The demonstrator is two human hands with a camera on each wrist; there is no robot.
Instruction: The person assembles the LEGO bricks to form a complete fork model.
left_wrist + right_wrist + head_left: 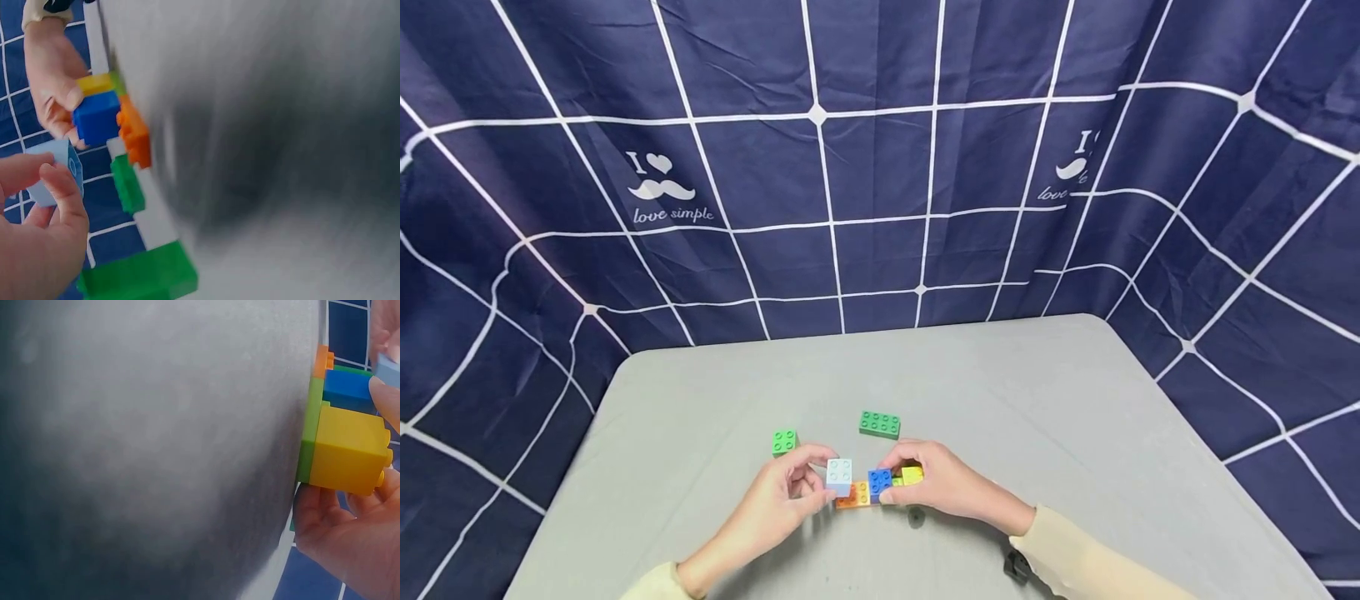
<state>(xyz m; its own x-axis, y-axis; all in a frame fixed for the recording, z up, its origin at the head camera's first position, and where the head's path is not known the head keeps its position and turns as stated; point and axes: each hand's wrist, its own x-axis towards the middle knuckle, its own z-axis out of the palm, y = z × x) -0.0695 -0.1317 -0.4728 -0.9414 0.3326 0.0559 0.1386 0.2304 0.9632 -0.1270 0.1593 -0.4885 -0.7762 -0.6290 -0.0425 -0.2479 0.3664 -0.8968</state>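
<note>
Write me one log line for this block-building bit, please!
left hand: holds light blue block | right hand: pinches blue block | yellow block: on lime block | dark green block: on table

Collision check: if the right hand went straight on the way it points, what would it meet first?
Likely the light blue 2x2 brick pinched in the left hand; height is unclear, so the right hand might pass beneath it.

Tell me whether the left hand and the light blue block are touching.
Touching: the left wrist view shows the left hand gripping the light blue block, fingertips against its surface.
</note>
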